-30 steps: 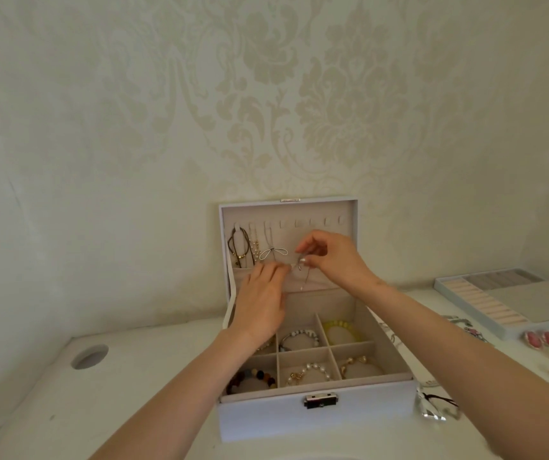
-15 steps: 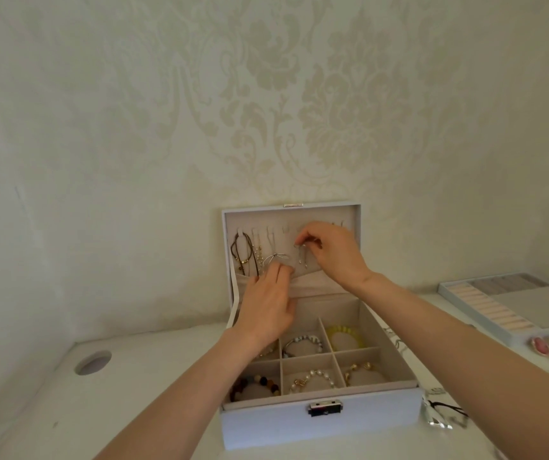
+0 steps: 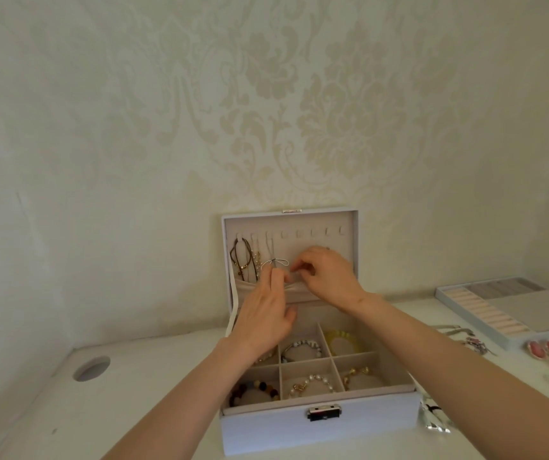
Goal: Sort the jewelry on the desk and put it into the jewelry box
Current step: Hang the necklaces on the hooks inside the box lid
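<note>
The left forearm and right forearm were bare along all their visible length. The left grip and right grip were bare hands. A small dark mark on one right finger was too small to identify.

White desk bears jewelry box; tray; pink earrings.

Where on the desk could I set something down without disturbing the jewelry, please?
Bare desk lies left of the jewelry box, around the round hole. Right of the box it is crowded: loose jewelry and the tray. The visible compartments each hold a bracelet.
</note>
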A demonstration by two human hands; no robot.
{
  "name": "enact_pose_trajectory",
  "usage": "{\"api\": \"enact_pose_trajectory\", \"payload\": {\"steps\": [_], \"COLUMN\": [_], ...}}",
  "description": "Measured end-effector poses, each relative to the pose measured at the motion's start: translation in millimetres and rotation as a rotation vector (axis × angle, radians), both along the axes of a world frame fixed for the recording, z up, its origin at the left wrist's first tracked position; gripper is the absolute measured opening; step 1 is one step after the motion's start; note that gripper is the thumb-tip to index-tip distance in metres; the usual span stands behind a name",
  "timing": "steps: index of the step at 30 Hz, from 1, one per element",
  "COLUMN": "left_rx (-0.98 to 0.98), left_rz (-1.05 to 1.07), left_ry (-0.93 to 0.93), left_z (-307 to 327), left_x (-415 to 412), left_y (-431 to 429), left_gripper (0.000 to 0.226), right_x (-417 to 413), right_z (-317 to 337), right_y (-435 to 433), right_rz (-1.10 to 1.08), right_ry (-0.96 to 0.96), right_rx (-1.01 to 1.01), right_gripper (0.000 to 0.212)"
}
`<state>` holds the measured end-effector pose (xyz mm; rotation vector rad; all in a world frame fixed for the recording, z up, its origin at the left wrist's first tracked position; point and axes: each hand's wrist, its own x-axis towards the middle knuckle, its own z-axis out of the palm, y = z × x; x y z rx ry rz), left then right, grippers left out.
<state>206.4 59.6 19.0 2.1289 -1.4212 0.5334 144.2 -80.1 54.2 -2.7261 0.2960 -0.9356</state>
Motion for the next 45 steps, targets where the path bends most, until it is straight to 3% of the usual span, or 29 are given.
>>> {"api": "enact_pose_trajectory", "payload": {"steps": [3, 8, 12, 16, 33, 40, 45], "left_rx": [-0.107, -0.347, -0.312, -0.233, -0.131, -0.227, -0.239], "left_rz": [0.031, 0.266, 0.360, 0.382, 0.367, 0.351, 0.302], "left_ry": [0.091, 0.210, 0.209, 0.157, -0.015, -0.012, -0.119], "left_z": [-0.1, 5.9, 16.7, 22.1, 30.1, 26.9, 22.2], "left_x": [-3.2, 0.5, 14.4, 22.4, 38.4, 33.3, 34.4], "left_y": [-1.8, -2.3, -4.6, -10.4, -13.0, -7.4, -7.4], "left_gripper": [0.023, 0.012, 0.021, 0.023, 0.017, 0.016, 0.014], "right_x": [7.3, 22.8, 36.4, 45.7, 44.3, 41.7, 41.5], "right_z": [-6.7, -17.4, -20.0, -27.5, -29.2, -28.2, -28.6], "right_y": [9.2, 34.5, 50.0, 55.2, 50.6, 52.1, 54.2], "right_rz": [-0.097, -0.348, -0.445, -0.492, -0.359, -0.325, -0.289], "right_ry": [-0.016, -0.116, -0.182, -0.230, -0.293, -0.311, -0.337], "right_rx": [0.034, 0.165, 0.450, 0.510, 0.688, 0.722, 0.796], "right_gripper": [0.015, 0.020, 0.018, 0.014, 0.002, 0.006, 0.021]}}
